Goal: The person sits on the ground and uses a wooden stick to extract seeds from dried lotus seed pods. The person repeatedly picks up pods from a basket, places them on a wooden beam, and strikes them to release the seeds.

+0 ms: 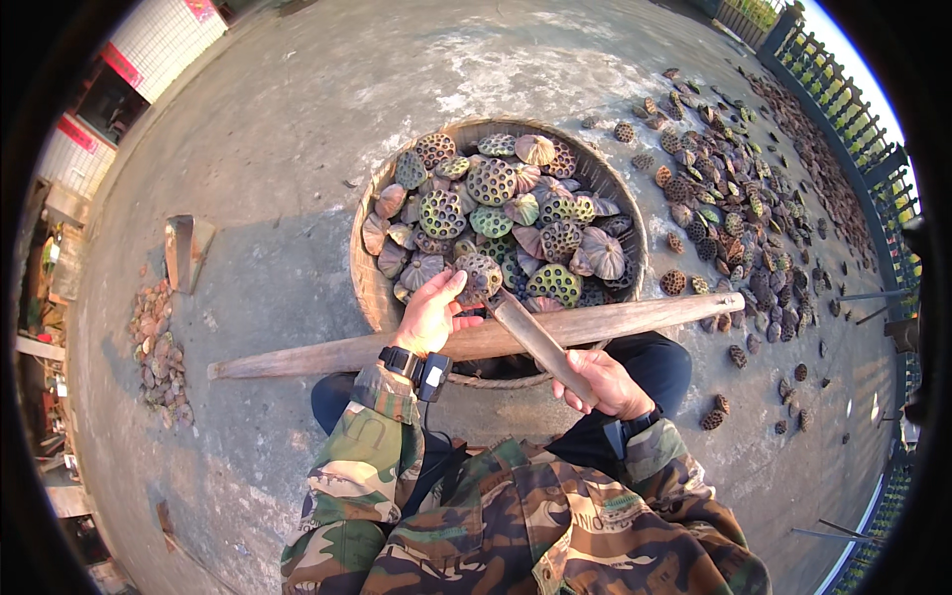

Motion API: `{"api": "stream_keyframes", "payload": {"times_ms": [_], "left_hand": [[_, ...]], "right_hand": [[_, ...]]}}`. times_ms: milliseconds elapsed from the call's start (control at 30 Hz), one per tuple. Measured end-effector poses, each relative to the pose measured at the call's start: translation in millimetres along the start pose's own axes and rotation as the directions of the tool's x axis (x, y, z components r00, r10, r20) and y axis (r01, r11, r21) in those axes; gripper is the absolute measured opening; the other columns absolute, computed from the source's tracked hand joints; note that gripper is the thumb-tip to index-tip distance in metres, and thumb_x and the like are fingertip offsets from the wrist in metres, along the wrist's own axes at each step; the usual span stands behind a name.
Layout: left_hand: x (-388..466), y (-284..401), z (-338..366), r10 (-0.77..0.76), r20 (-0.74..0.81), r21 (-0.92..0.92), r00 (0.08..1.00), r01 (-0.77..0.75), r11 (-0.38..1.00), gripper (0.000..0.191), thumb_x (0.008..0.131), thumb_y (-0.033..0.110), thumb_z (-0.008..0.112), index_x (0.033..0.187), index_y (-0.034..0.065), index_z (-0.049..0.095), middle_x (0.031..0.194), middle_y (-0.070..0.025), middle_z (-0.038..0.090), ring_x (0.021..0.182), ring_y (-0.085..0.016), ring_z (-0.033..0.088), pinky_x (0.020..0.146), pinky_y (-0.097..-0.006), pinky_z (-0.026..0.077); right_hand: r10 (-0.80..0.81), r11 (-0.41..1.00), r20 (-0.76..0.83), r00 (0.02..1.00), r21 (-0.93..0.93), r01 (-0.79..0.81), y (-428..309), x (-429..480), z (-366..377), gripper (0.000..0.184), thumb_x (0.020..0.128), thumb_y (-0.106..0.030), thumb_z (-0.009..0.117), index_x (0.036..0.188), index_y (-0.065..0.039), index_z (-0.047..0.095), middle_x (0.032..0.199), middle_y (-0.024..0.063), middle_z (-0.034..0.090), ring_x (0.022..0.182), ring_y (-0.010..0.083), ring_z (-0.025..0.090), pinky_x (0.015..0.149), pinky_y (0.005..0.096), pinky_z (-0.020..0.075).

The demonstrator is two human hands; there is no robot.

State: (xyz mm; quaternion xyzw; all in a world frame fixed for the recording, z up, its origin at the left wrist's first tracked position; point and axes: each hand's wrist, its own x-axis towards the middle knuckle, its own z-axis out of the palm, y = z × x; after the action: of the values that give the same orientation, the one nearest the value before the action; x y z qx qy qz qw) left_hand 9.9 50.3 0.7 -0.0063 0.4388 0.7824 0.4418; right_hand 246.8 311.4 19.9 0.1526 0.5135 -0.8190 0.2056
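Note:
My left hand point(430, 312) grips a dried lotus seed pod point(478, 278) over the near side of a round woven basket point(366, 301). Several more lotus pods point(491, 182), green to brown, fill the basket. In my right hand point(606, 381) is a long, narrow, trough-shaped tool point(537, 338), perhaps split bamboo. It slants up to the left, its far end at the held pod; whether it touches is hard to tell. Beneath the tool, a thick tapered wooden pole point(632, 316) lies across the basket's near part.
Many pods point(732, 216) are scattered over the concrete floor point(297, 186) on the right, towards a balustrade point(855, 119). On the left lie a dustpan-like scoop point(195, 249) and a heap of pod pieces point(160, 357).

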Motion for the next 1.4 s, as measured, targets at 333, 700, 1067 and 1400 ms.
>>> {"api": "stream_keyframes", "payload": {"times_ms": [333, 700, 1067, 1400], "left_hand": [[-8, 29, -11, 0.226, -0.043, -0.138, 0.973, -0.230, 0.963, 0.027, 0.112, 0.013, 0.060, 0.138, 0.0049, 0.062, 0.132, -0.0106, 0.073, 0.120, -0.025, 0.072, 0.100, -0.0420, 0.063], [-20, -31, 55, 0.208, -0.134, -0.079, 0.969, -0.219, 0.972, 0.024, 0.102, 0.002, 0.069, 0.125, 0.0027, 0.063, 0.116, -0.0080, 0.076, 0.106, -0.017, 0.073, 0.094, -0.0341, 0.059], [-9, -48, 29, 0.186, -0.128, 0.011, 0.974, -0.186, 0.983, 0.024, 0.110, 0.016, 0.064, 0.132, 0.0082, 0.060, 0.114, -0.0062, 0.072, 0.099, -0.024, 0.073, 0.084, -0.0387, 0.061], [-5, -68, 18, 0.061, -0.131, 0.051, 0.989, -0.055, 0.997, 0.037, 0.111, 0.037, 0.063, 0.139, 0.0192, 0.045, 0.113, -0.0060, 0.068, 0.082, -0.017, 0.066, 0.060, -0.0300, 0.051]], "right_hand": [[-0.038, 0.997, -0.196, 0.980, -0.073, 0.025, -26, -22, -13, 0.025, 0.105, -0.026, 0.075, 0.100, -0.003, 0.066, 0.066, -0.0080, 0.044, 0.052, 0.0033, 0.036, 0.046, 0.0225, 0.0286], [-0.592, 0.572, -0.240, 0.769, -0.798, 0.191, -73, 79, 84, 0.049, 0.089, -0.044, 0.089, 0.087, 0.002, 0.071, 0.068, 0.0200, 0.067, 0.058, 0.0312, 0.066, 0.059, 0.0427, 0.0525], [-0.506, 0.707, -0.342, 0.792, -0.690, 0.154, -61, 93, 55, 0.028, 0.096, -0.026, 0.073, 0.099, 0.002, 0.076, 0.071, 0.0182, 0.068, 0.063, 0.0247, 0.068, 0.064, 0.0409, 0.0529], [-0.665, 0.362, -0.023, 0.747, -0.885, 0.294, -29, 83, 63, 0.039, 0.090, -0.038, 0.085, 0.098, -0.002, 0.074, 0.084, 0.0213, 0.073, 0.080, 0.0450, 0.072, 0.069, 0.0514, 0.0572]]}}
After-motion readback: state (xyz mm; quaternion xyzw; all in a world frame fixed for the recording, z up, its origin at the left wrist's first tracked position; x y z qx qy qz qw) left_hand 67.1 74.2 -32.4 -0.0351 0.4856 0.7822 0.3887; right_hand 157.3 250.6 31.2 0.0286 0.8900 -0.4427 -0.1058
